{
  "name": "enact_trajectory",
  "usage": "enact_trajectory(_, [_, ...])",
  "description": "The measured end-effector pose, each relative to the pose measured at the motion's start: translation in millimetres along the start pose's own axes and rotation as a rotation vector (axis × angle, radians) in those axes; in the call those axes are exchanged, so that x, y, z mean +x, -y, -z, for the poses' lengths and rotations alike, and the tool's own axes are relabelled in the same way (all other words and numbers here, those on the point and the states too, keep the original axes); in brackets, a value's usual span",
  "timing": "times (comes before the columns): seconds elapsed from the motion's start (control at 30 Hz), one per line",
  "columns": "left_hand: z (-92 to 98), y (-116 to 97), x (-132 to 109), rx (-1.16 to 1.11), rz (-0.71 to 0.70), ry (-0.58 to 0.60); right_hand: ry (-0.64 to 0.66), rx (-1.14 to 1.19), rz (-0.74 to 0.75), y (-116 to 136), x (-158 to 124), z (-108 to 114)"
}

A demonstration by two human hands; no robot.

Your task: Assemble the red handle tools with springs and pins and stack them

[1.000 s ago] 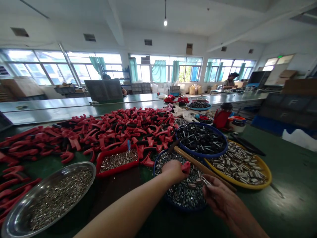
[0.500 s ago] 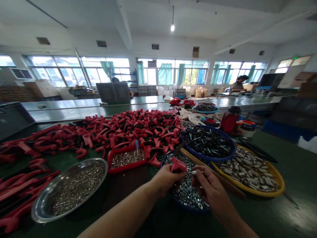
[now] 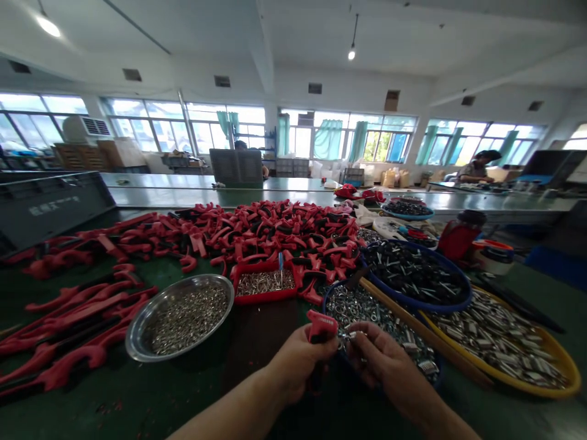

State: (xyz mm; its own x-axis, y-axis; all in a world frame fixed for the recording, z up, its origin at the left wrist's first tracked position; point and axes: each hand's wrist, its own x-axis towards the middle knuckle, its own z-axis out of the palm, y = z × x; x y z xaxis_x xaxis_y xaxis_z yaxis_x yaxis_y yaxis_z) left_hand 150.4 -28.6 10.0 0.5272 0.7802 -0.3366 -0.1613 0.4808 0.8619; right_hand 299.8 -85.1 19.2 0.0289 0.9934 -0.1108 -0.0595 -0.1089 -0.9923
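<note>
Lowered slightly since the earlier view, the stiff, light red plastic handle (image 3: 321,324) sits clamped in the left hand (image 3: 298,360) just above the blue bowl of washers (image 3: 324,298), while the right hand (image 3: 383,360) tightly pinches a small, slippery-looking metal fitting (image 3: 348,335) beside it.

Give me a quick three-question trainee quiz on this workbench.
1. True or false: the left hand holds a red handle piece.
2. What does the right hand pinch? A) a pair of pliers B) a small metal part C) a paintbrush
3. Fill the gap: the wooden stick lies between the blue bowl and the ____-rimmed tray.

Key: 1 true; 2 B; 3 yellow.
</note>
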Motion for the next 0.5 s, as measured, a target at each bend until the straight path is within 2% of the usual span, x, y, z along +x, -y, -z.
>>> enact_trajectory(0.1, [6.2, 6, -9, -0.010, 0.045, -0.061, 0.003, -0.529, 0.233, 16, -2, -8])
enact_trajectory(0.17, [10.4, 5, -17, -0.104, 0.127, -0.066, 0.031, -0.690, 0.328, 28, -3, -16])
enact_trajectory(0.3, [22.8, -3, -33, -0.361, 0.351, -0.048, 0.119, -0.675, 0.345, 46, 0, -33])
enact_trajectory(0.4, [30.5, -6, -41, -0.512, 0.395, -0.049, 0.158, -0.713, 0.372, 53, 5, -43])
enact_trajectory(0.5, [35.0, -7, -44, -0.617, 0.412, -0.002, 0.205, -0.765, 0.400, 53, 10, -51])
